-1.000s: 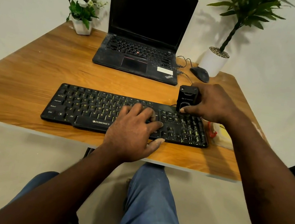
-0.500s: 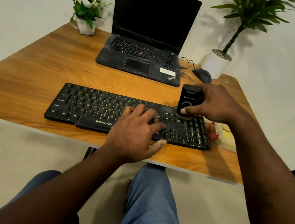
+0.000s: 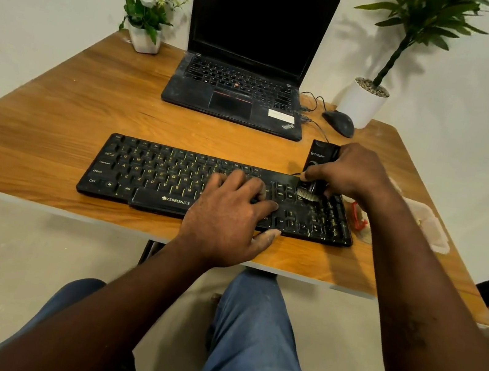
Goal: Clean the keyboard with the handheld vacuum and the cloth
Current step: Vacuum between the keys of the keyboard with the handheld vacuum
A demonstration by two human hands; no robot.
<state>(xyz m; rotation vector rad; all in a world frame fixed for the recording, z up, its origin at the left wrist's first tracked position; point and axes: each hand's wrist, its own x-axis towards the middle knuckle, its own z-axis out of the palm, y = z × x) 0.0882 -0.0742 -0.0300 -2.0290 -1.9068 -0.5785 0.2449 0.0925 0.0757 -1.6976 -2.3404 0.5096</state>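
right hand (image 3: 355, 171) grips handheld vacuum (image 3: 317, 165), brush on keyboard (image 3: 174, 173) right keys | left hand (image 3: 229, 212) flat, open, steadying | risk: hard brushing dislodges keycaps or shifts keyboard

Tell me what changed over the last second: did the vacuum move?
Barely: the right hand keeps the handheld vacuum gripped, its brush now showing on the keys at the keyboard right end. The left hand stays pressed on the middle. Nothing taken or released.
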